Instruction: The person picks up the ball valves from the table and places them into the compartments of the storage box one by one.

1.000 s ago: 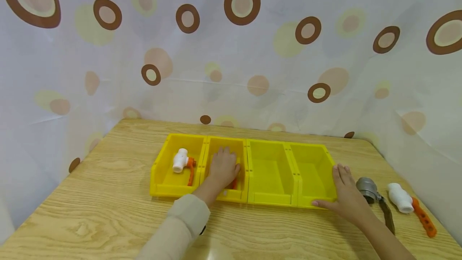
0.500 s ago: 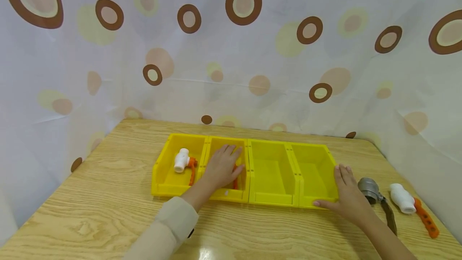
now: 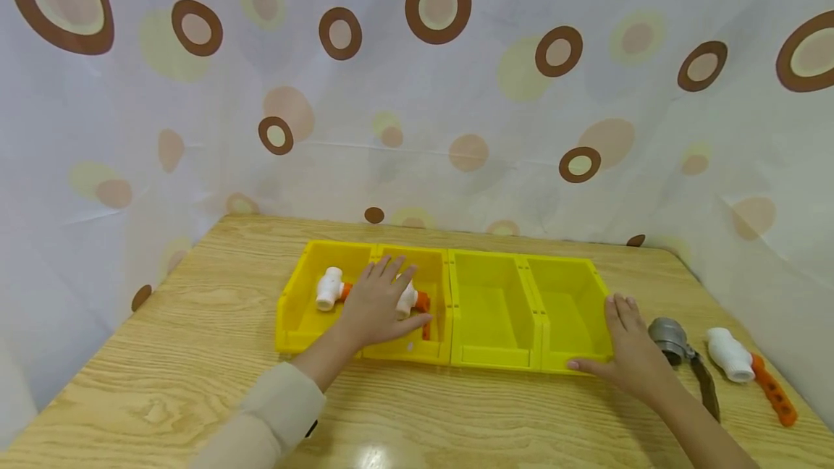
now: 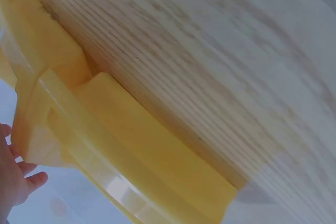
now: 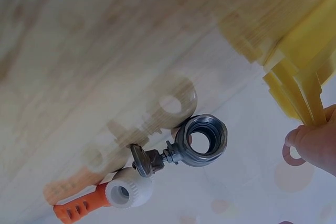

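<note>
My left hand (image 3: 378,310) is over the second yellow bin (image 3: 438,266), fingers spread. Just beyond its thumb, a white ball valve (image 3: 405,301) with an orange handle lies in that bin, partly hidden by the hand. Another white ball valve (image 3: 329,288) lies in the leftmost bin (image 3: 293,299), its handle mostly covered. At the row's right end, my right hand (image 3: 635,360) rests against the rightmost bin (image 3: 567,310), thumb along the front edge and fingers extended by the side wall. The right wrist view shows fingertips (image 5: 296,137) at the yellow edge.
On the wooden table (image 3: 195,353), right of the bins, lie a grey metal ball valve (image 3: 667,335) with a dark lever and a white ball valve (image 3: 730,355) with an orange handle. Between the hands is a third bin (image 3: 491,310). A patterned curtain (image 3: 417,93) hangs behind.
My left hand has drawn back and left out of the second bin, its fingers spreading and uncovering the white ball valve there. The right hand has stayed at the rightmost bin.
</note>
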`<state>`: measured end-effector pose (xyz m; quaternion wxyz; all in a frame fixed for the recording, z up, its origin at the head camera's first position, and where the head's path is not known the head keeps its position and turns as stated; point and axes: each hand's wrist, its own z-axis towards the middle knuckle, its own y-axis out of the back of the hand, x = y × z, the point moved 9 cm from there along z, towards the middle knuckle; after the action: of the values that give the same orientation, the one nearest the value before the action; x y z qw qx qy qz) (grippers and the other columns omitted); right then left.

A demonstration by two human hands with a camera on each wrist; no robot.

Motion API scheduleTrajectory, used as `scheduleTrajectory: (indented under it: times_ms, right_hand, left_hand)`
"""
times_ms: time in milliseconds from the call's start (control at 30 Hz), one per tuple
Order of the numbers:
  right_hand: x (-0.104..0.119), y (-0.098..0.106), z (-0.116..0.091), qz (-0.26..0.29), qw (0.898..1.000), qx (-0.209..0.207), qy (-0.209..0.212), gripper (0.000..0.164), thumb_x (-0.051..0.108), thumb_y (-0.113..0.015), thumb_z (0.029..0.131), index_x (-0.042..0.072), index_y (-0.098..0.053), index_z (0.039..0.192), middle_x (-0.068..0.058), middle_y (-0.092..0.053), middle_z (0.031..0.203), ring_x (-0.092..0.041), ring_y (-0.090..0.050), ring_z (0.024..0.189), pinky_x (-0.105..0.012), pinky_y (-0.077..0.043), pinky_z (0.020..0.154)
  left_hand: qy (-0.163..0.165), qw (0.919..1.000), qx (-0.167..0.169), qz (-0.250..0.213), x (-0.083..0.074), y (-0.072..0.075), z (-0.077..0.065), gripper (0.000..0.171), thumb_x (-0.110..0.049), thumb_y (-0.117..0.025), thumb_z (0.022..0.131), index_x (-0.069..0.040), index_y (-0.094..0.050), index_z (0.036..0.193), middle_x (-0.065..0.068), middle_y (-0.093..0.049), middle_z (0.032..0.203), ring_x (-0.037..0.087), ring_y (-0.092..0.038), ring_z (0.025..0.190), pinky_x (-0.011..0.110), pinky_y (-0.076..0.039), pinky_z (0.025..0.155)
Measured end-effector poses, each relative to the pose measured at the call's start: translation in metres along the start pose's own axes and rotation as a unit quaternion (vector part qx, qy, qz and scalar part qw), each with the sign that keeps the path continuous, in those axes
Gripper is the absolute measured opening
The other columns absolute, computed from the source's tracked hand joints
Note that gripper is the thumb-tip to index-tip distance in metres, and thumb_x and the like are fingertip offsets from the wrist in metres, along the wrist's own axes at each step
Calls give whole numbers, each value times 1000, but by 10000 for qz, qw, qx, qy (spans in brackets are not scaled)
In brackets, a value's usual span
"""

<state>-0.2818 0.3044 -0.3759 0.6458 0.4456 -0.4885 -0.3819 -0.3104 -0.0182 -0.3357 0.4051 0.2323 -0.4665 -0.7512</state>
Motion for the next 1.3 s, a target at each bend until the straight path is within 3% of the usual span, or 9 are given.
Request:
scheduleTrajectory:
  times_ms: [367,667,1000,1300]
  right_hand:
    - [-1,0,0,45,10000,2,-29,123,56,-70,71,-13,4,142,-37,6,147,-48,11,138,-70,-13,102]
    - [-1,-1,0,14,10000,15,-29,123,56,-70,72,-13,4,142,-36,7,148,-47,13,138,-70,-14,101]
    - [0,0,0,-4,10000,1,-21,123,56,-70,72,-13,4,142,-37,7,147,-48,12,137,-70,-13,102]
    - [-1,0,0,-33,10000,-29,-3,123,56,-69,72,-13,3,142,-37,7,147,-48,12,137,-70,-13,101]
  left_hand:
    - [204,9997,38,150,13,3,-11,89,-67,-56,76,-6,-40,140,18,-41,143,40,-40,130,53,-35,105]
    - [106,9983,-263,518,25,11,-25,91,-72,-55,73,-8,-44,137,19,-42,141,40,-44,126,56,-39,100]
    - [362,9992,131,80,46,13,-42,96,-66,-62,71,-5,-38,141,20,-33,148,42,-35,132,58,-32,105]
    - [547,9980,249,203,62,13,-53,99,-69,-61,69,-5,-38,141,20,-33,148,42,-33,133,58,-31,106]
